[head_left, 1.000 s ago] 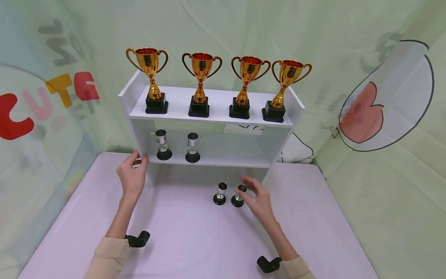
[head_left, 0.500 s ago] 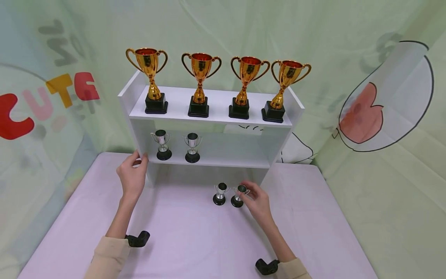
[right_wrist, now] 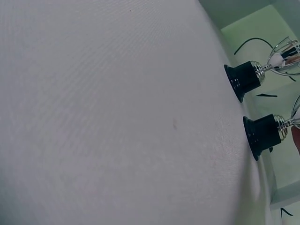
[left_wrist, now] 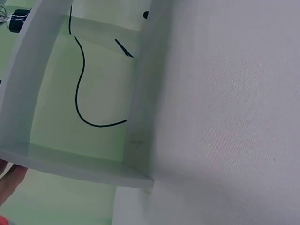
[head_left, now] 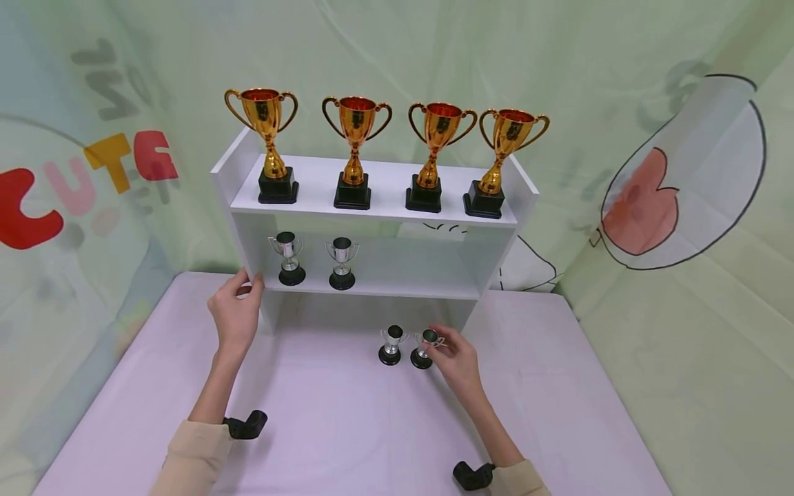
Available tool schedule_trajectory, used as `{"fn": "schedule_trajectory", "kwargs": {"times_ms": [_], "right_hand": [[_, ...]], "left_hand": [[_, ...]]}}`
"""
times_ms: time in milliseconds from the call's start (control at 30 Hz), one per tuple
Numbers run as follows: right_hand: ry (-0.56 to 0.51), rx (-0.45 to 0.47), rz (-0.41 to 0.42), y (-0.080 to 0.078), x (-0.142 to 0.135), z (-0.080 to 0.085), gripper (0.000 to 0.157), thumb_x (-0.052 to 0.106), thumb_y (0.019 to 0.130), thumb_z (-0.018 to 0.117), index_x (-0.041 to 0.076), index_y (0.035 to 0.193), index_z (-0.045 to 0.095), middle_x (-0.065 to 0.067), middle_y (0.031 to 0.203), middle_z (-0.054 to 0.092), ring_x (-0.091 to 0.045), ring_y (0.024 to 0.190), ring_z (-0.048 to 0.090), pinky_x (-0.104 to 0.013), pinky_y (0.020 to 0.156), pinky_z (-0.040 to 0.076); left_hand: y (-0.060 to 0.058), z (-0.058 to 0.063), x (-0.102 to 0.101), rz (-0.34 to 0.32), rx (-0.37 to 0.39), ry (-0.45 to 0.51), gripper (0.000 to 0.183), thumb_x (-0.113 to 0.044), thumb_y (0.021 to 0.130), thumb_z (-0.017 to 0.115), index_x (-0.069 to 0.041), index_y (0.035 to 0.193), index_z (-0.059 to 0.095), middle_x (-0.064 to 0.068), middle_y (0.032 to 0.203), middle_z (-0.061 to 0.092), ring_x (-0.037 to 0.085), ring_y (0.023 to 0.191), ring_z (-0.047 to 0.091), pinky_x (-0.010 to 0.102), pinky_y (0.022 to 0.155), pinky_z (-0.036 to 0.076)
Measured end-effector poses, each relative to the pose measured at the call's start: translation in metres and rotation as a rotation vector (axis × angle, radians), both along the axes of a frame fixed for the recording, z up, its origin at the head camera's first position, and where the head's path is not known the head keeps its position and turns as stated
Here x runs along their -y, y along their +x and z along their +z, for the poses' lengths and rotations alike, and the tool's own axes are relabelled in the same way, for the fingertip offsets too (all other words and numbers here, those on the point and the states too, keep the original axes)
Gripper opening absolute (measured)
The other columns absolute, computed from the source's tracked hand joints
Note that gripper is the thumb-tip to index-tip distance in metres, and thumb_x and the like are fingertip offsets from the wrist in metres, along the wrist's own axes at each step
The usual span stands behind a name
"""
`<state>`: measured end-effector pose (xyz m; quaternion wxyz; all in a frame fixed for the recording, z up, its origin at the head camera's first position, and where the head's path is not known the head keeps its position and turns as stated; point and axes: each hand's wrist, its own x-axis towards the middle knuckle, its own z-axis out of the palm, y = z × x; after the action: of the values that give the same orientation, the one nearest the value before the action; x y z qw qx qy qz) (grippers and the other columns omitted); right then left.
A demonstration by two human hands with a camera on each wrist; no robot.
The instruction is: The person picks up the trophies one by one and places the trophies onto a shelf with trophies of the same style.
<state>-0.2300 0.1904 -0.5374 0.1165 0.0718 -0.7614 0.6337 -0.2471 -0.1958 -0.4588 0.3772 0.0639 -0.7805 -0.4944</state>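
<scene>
My left hand [head_left: 236, 313] grips the front edge of the left side panel of a white two-tier shelf [head_left: 409, 284], level with its middle board. In the left wrist view, its fingers [left_wrist: 13, 183] show at the panel. With thumb and fingers, my right hand [head_left: 459, 359] pinches a small silver trophy [head_left: 429, 337] with a round black base, upright on the table below the shelf. A matching silver trophy [head_left: 393, 336] stands just left of it. Both black bases appear in the right wrist view, where a fingertip [right_wrist: 296, 138] meets the nearer cup.
Two more silver trophies, one at the far left [head_left: 290, 260] and another beside it [head_left: 342, 263], stand on the middle board. Several gold trophies [head_left: 353, 148] with square black bases line the top board. A pale cloth covers the table [head_left: 347, 427]; printed curtains [head_left: 620, 124] hang behind.
My right hand has closed in on the right-hand silver trophy on the table, and its fingers now pinch the cup. The left hand stays on the shelf's side panel.
</scene>
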Motion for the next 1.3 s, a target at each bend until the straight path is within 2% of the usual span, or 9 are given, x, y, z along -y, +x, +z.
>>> {"fn": "schedule_trajectory", "kwargs": {"times_ms": [200,433,667,767,900,1100,1300], "right_hand": [[0.008,0.001,0.009,0.0,-0.001,0.001,0.039,-0.009,0.083,0.078,-0.01,0.12,0.067,-0.03,0.115,0.069,-0.003,0.09,0.069,-0.014,0.082,0.057],[0.03,0.038,-0.004,0.002,-0.003,0.003,0.041,-0.007,0.083,0.079,-0.008,0.122,0.066,-0.028,0.118,0.068,-0.005,0.093,0.07,-0.014,0.082,0.056],[0.038,0.055,-0.01,-0.002,-0.003,0.003,0.041,-0.012,0.083,0.077,-0.011,0.123,0.065,-0.03,0.119,0.067,-0.004,0.092,0.068,-0.014,0.083,0.056],[0.03,0.067,-0.002,0.0,-0.002,0.007,0.041,-0.012,0.084,0.076,-0.01,0.123,0.065,-0.03,0.12,0.068,-0.001,0.091,0.067,-0.014,0.085,0.056],[0.045,0.075,0.005,0.003,-0.001,0.012,0.042,-0.01,0.084,0.077,-0.011,0.124,0.064,-0.029,0.121,0.068,-0.005,0.095,0.068,-0.015,0.087,0.056],[0.026,0.014,0.014,0.001,-0.002,0.003,0.041,-0.008,0.083,0.079,-0.009,0.122,0.066,-0.029,0.117,0.069,-0.004,0.093,0.068,-0.015,0.085,0.056],[0.015,0.042,0.013,0.003,-0.001,0.005,0.04,-0.011,0.084,0.077,-0.01,0.122,0.066,-0.03,0.117,0.068,-0.002,0.091,0.067,-0.014,0.084,0.056]], "left_hand": [[0.0,-0.001,0.0,0.01,0.017,0.011,0.023,-0.012,0.096,0.067,-0.005,0.115,0.078,0.017,0.103,0.078,-0.015,0.071,0.055,0.003,0.064,0.043],[-0.001,-0.001,-0.001,-0.005,0.035,0.013,0.023,-0.012,0.096,0.067,-0.006,0.116,0.078,0.015,0.106,0.078,-0.002,0.074,0.061,0.003,0.064,0.044],[-0.002,0.001,0.0,-0.003,0.037,0.017,0.025,-0.013,0.097,0.067,-0.007,0.118,0.078,0.015,0.107,0.078,-0.014,0.073,0.057,0.004,0.065,0.043],[-0.002,0.001,0.0,-0.006,0.036,0.018,0.025,-0.013,0.097,0.067,-0.007,0.118,0.078,0.016,0.106,0.078,-0.014,0.072,0.056,0.005,0.065,0.044],[-0.002,0.001,0.0,0.0,0.039,0.014,0.024,-0.013,0.097,0.066,-0.007,0.116,0.078,0.016,0.105,0.078,-0.015,0.072,0.056,0.005,0.065,0.044],[-0.001,0.003,0.0,0.0,0.043,0.007,0.023,-0.012,0.097,0.066,-0.007,0.116,0.078,0.016,0.105,0.078,-0.016,0.072,0.056,0.004,0.066,0.043],[-0.002,0.003,0.0,-0.001,0.053,0.004,0.024,-0.012,0.097,0.065,-0.007,0.117,0.077,0.015,0.106,0.078,-0.015,0.073,0.056,0.004,0.066,0.043]]}}
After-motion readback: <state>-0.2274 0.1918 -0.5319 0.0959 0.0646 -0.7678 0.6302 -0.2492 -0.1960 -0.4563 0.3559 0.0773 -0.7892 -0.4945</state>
